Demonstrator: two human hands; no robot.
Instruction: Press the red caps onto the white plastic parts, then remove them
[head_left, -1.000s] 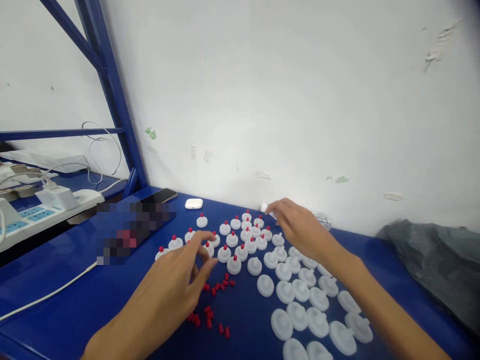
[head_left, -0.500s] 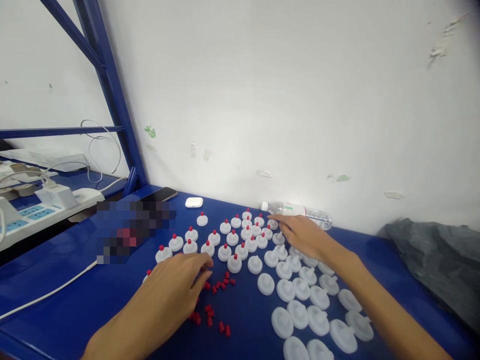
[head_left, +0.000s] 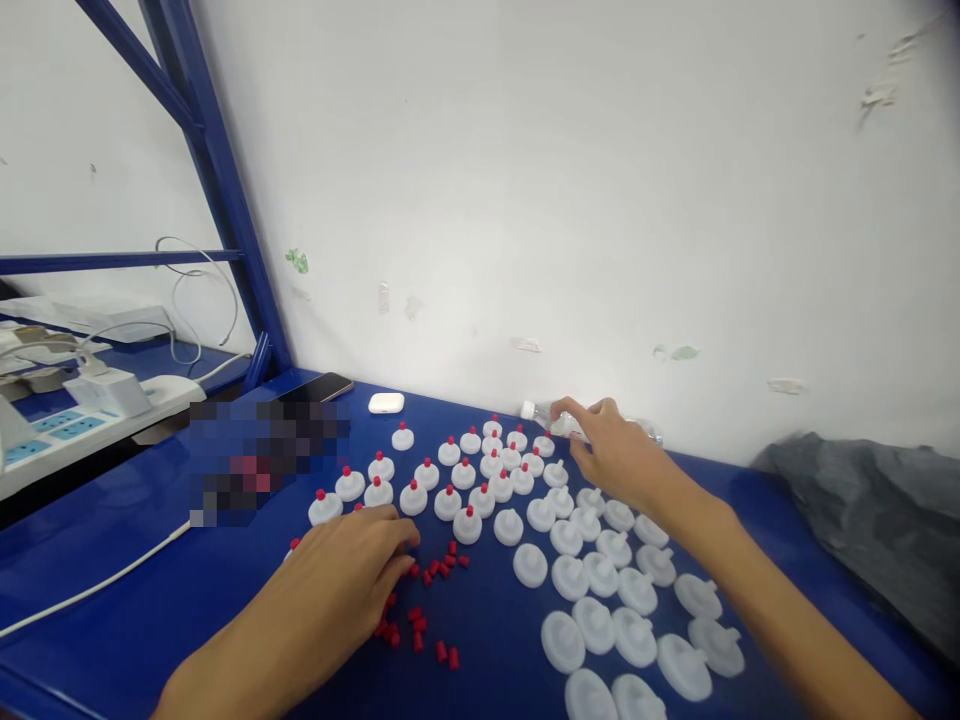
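Observation:
My left hand (head_left: 341, 575) hovers low on the left, thumb and index finger apart, beside a scatter of small red caps (head_left: 418, 622). Its other fingers are hidden behind the hand. Fingers spread and empty, my right hand (head_left: 619, 450) is over the far right discs, in front of a clear plastic bottle (head_left: 534, 411) lying by the wall. White round discs with a central spout (head_left: 568, 578) cover the right side without caps. Several similar discs (head_left: 467, 524) in the middle and left carry a red cap on top, including one (head_left: 544, 446) just left of my right hand.
A white earphone case (head_left: 386, 403) and a dark phone (head_left: 326, 387) lie toward the back of the blue table (head_left: 135, 620). Dark grey plastic sheeting (head_left: 862, 530) is heaped at the right. At the left are a power strip (head_left: 45, 440) and a white cable (head_left: 97, 592).
My right hand has lifted off a disc at the back and opened, moving slightly right; that disc now bears a red cap. My left hand has barely moved.

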